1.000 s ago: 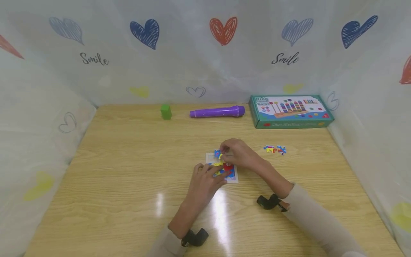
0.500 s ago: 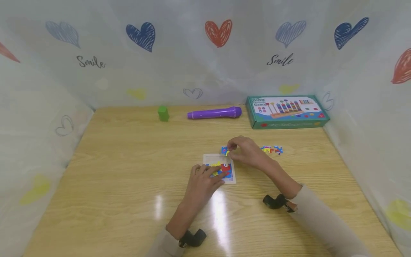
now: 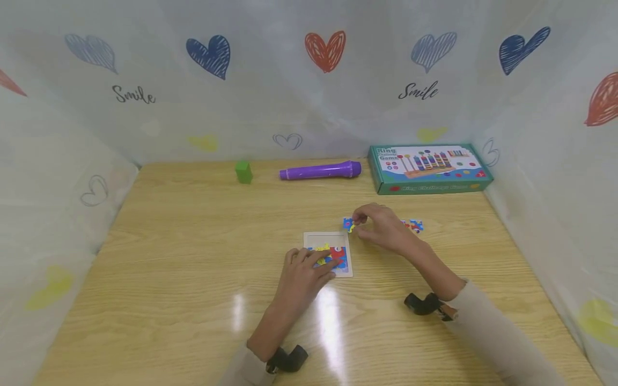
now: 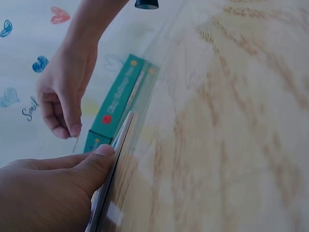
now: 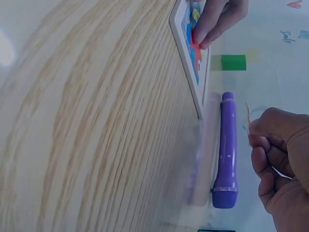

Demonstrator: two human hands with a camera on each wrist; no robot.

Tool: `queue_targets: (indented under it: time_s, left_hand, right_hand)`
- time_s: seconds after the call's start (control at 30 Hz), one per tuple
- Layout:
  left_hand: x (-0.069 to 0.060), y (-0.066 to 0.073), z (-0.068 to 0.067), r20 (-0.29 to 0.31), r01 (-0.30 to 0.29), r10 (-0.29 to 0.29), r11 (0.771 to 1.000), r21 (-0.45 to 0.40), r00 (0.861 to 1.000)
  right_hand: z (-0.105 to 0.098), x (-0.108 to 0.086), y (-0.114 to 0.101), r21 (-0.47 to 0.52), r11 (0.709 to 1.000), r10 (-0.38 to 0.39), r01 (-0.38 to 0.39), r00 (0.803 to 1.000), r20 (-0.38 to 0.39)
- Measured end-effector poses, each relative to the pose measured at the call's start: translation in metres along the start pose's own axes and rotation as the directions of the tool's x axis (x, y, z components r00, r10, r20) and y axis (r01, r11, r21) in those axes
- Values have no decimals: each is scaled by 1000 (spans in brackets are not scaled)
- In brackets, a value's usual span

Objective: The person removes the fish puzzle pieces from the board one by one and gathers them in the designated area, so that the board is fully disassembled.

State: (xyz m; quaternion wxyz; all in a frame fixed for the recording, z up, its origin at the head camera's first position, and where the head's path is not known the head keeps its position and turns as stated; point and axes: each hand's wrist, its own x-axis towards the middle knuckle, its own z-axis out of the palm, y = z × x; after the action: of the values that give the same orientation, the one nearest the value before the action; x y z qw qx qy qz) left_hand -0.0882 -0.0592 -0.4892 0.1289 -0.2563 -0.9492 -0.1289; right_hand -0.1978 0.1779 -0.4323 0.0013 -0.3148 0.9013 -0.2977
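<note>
Box [image 3: 431, 171] reads "Ring Challenge Game"; wall [image 3: 256, 96], "Smile". Right hand [image 3: 386, 229] pinches piece [image 3: 347, 224], partly hiding other pieces [image 3: 415, 225]; left hand [image 3: 303, 274], unclenched, rests on puzzle [image 3: 328, 239], covering part.

Left bare-hand grip [image 3: 306, 271]: back of hand up, fingers spread, reaching forward and right. Left forearm [image 3: 275, 327] angles up from the bottom edge. Right bare-hand grip [image 3: 381, 228]: farther forward, hands apart, thumb and forefinger in a pinch, other fingers curled. Right forearm [image 3: 429, 262] slants in from lower right, bare past the beige fabric sleeve [image 3: 502, 332].
</note>
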Motion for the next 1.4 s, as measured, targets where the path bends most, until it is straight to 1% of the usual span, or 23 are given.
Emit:
queue_targets:
  time_s: [0.27, 0.47, 0.6, 0.7, 1.03, 1.3, 1.4]
  left_hand:
    - [0, 0, 1, 1, 29, -29, 999, -39, 1000]
    - [0, 0, 3, -4, 26, -26, 999, -31, 1000]
    - [-1, 0, 4, -20, 20, -21, 999, -42, 1000]
    - [-1, 0, 4, -28, 14, -15, 998, -54, 999]
    - [0, 0, 2, -19, 24, -25, 996, -81, 1000]
    - [-1, 0, 3, -27, 21, -24, 995, -103, 999]
    - [-1, 0, 3, -24, 19, -22, 994, -104, 999]
  right_hand:
    - [-7, -7, 8, -9, 999, 34, -34, 999, -7]
    - [-12, -11, 13, -12, 999, 45, -46, 999, -15]
    - [-13, -12, 16, -25, 999, 35, -36, 999, -28]
    - [-15, -13, 18, -39, 998, 44, -45, 998, -33]
    - [-22, -19, 24, -48, 997, 64, -66, 997, -36]
    - [-24, -24, 32, -38, 998, 52, -53, 998, -41]
    - [-25, -26, 35, -34, 998, 59, -60, 997, -41]
